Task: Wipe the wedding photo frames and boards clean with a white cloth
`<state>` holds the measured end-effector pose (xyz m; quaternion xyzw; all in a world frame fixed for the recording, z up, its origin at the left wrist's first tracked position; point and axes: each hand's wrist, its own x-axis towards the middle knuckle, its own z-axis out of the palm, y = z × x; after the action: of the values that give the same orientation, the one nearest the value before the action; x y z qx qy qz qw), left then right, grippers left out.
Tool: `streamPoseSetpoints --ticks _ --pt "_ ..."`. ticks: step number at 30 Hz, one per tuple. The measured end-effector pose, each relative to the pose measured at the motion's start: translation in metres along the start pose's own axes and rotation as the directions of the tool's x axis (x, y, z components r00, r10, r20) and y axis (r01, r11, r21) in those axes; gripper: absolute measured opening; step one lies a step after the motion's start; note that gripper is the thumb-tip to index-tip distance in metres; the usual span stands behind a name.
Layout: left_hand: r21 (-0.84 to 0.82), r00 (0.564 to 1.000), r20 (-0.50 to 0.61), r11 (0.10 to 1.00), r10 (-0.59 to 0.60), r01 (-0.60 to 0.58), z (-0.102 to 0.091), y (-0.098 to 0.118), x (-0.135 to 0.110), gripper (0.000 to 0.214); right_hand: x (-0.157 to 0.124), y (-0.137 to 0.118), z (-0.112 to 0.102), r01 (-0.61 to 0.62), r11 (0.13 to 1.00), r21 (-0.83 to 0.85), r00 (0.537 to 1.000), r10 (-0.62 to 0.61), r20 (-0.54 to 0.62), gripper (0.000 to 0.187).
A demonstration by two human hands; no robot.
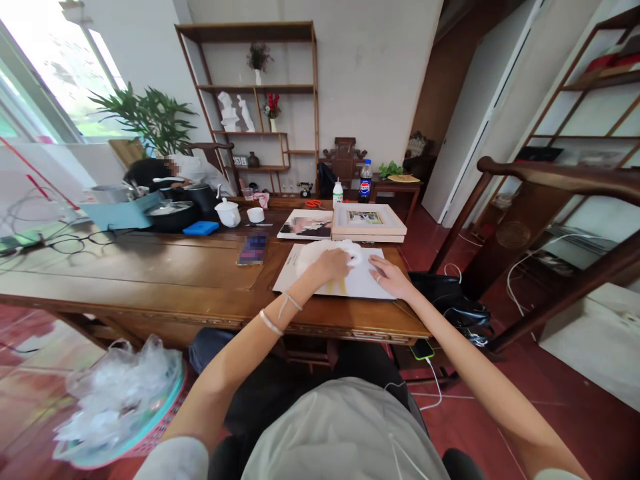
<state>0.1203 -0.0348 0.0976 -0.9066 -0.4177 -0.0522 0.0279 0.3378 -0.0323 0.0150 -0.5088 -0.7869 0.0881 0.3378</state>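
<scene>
A flat white board or large book (350,288) with a yellowish mark lies on the wooden table in front of me. On its upper part rests a bunched white cloth-like thing (313,252); its exact kind is hard to make out. My left hand (333,265) presses down on it with fingers curled into it, the fingertips partly hidden. The fingers of my right hand (393,277), with a ring on one, are stretched out flat on the board's right side. Just behind stand pale framed pictures (369,230), stacked, beside a flat photo print (305,225).
On the table (200,267) are a phone (253,249), a white teapot (228,213), a white cup (255,215), a blue box (201,228), a milk bottle (338,193) and a Pepsi bottle (365,180). A basket of plastic bags (125,393) stands on the floor; a chair (520,233) is at right.
</scene>
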Motion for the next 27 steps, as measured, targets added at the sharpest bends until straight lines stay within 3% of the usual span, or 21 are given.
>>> streamPoseSetpoints --ticks 2,6,9,12,16,19,23,27 --pt "0.076 0.999 0.042 0.997 0.019 -0.022 0.002 0.018 -0.023 0.021 0.0 0.001 0.0 -0.001 1.0 -0.008 1.0 0.001 -0.006 0.037" --pt "0.133 0.997 -0.028 0.988 0.078 -0.074 0.008 0.058 -0.062 0.027 0.001 0.0 -0.001 -0.007 1.0 -0.026 1.0 0.006 -0.002 0.038" --pt "0.092 0.987 -0.062 0.986 0.148 -0.142 0.009 0.067 -0.076 0.029 0.001 0.001 -0.002 0.017 0.999 -0.031 1.0 -0.017 0.016 0.04" --pt "0.093 0.992 -0.103 0.994 0.074 -0.065 0.013 0.053 -0.068 0.029 0.001 0.002 -0.002 0.012 1.0 -0.028 1.0 -0.012 0.012 0.039" --pt "0.129 0.988 -0.151 0.992 0.02 -0.001 0.023 0.024 -0.031 0.036 0.001 0.003 -0.001 -0.002 1.0 -0.028 1.0 0.002 0.001 0.038" --pt "0.168 0.991 -0.131 0.986 0.018 0.004 0.025 0.017 -0.005 0.035 0.002 0.006 0.0 -0.006 1.0 -0.02 1.0 0.006 -0.003 0.037" --pt "0.245 1.0 -0.024 0.97 0.013 -0.006 0.017 0.043 -0.007 0.032 0.003 0.012 0.0 0.013 1.0 0.009 1.0 -0.013 -0.009 0.037" --pt "0.246 0.992 0.021 0.961 0.123 -0.124 0.011 0.083 -0.047 0.033 0.004 0.015 -0.002 0.028 0.998 0.051 1.0 -0.029 0.002 0.04"
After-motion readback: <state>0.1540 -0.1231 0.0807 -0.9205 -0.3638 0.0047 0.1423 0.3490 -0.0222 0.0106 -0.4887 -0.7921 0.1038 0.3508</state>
